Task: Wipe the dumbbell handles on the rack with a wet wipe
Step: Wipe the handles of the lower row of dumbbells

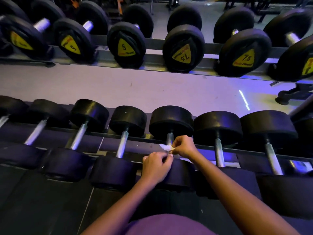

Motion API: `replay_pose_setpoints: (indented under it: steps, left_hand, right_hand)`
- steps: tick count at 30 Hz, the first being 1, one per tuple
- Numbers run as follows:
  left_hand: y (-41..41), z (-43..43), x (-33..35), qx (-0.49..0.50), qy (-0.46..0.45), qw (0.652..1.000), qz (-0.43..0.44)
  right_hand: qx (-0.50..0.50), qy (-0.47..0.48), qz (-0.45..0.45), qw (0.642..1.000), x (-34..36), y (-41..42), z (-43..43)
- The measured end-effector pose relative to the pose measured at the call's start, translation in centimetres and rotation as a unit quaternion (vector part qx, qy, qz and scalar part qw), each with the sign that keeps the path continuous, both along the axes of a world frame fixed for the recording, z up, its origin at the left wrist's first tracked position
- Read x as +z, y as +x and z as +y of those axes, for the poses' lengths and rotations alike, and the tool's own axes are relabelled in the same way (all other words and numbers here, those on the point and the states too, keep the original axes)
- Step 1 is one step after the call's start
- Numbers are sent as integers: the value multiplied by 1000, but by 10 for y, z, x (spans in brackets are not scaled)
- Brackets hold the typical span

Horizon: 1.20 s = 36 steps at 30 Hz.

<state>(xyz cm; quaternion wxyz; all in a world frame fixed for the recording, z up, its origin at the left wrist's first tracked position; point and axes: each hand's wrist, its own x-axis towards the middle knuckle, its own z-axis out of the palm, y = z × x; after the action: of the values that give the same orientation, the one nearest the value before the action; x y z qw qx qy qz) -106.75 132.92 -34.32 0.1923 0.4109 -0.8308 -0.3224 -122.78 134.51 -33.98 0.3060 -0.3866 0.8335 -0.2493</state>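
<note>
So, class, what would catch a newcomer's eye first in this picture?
At centre, the left hand and right hand pinch a small white wet wipe beside a steel dumbbell handle on the near rack. Beyond, yellow triangular labels mark the far row of dumbbells.

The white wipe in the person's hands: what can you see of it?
The wipe is a small, white, crumpled scrap that looks thin and soft. Most of it is hidden; a bunched corner pokes out leftward. The right hand and the left hand both pinch it between fingertips, right beside a metal dumbbell handle. Whether it touches that handle cannot be told.
</note>
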Motion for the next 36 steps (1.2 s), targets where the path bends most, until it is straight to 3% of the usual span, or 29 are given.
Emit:
replay_pose_setpoints:
  steps: [5, 11, 23, 26, 31, 36]
  left_hand:
    - [12, -6, -18, -78, -58, 995, 37]
    - [17, -8, -17, -106, -67, 990, 70]
    - [19, -11, -27, -107, -45, 987, 108]
    - [18, -10, -26, -106, -41, 987, 114]
    - [18, -8, -21, -97, -44, 988, 107]
    - [19, -8, -22, -99, -34, 988, 112]
  right_hand:
    - [4, 16, -17, 1000, -14, -3, 11]
    - [-149, -99, -4, 984, -4, -10, -11]
    - [-38, 48, -27, 998, -13, -2, 12]
    - [-54, 18, -33, 998, -10, -3, 7]
    - [-168, -107, -17, 980, -1, -11, -17]
    - [-91, -24, -16, 995, -4, -10, -22]
